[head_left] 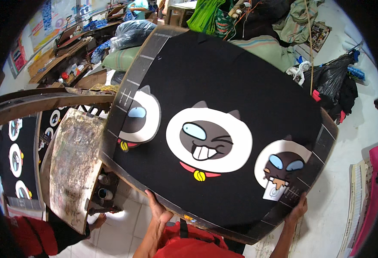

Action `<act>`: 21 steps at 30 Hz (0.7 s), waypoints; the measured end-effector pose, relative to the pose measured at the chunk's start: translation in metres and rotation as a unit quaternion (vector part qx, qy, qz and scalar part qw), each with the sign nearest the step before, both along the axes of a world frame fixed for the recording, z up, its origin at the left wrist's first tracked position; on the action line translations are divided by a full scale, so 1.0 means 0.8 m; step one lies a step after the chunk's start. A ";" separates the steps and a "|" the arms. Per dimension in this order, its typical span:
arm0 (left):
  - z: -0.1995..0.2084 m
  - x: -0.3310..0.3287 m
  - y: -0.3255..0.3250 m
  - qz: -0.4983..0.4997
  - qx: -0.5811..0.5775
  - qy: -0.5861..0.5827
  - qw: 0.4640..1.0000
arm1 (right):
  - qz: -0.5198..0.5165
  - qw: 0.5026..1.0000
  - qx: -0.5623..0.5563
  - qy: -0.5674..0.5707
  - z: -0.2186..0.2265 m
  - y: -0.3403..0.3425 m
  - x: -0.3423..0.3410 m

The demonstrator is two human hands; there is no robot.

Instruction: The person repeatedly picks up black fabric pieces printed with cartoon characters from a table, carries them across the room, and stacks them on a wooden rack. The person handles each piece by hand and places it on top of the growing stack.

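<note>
A large board covered with black fabric (206, 69) fills the middle, tilted in front of me. Its printed cartoon cat faces (210, 139) are white and dark grey with blue eyes, and a white cup shape shows by the right one. Dark taped strips with white marks (133, 81) run along the board's left and right ends. My left hand (158, 210) grips the near edge, thumb along the rim, other fingers hidden underneath. At the near right corner my right hand (298, 208) is closed on the board's edge, its fingers partly hidden.
A stained, worn board (75, 159) stands left, near more printed black boards (19, 155). Another person's red clothing (29, 234) shows at lower left. Green bags (206, 17) and sacks (264, 49) lie beyond; a black plastic bag (331, 77) hangs right, above a pale surface (326, 206).
</note>
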State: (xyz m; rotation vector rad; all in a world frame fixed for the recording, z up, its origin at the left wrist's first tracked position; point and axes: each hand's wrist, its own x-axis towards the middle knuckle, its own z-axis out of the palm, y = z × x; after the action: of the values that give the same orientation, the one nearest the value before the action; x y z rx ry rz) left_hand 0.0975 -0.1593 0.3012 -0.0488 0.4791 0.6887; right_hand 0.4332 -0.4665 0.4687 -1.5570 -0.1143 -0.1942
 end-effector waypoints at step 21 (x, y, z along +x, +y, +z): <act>0.048 0.036 0.122 -0.215 0.109 -0.109 0.964 | 0.223 0.840 -0.465 -0.169 0.416 0.181 -0.080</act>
State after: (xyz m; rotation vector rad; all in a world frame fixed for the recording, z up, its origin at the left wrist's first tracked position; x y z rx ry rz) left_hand 0.1262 -0.0618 0.3395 0.1814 0.1889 0.3002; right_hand 0.3695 -0.3219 0.8015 -2.3906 -0.9663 -0.0277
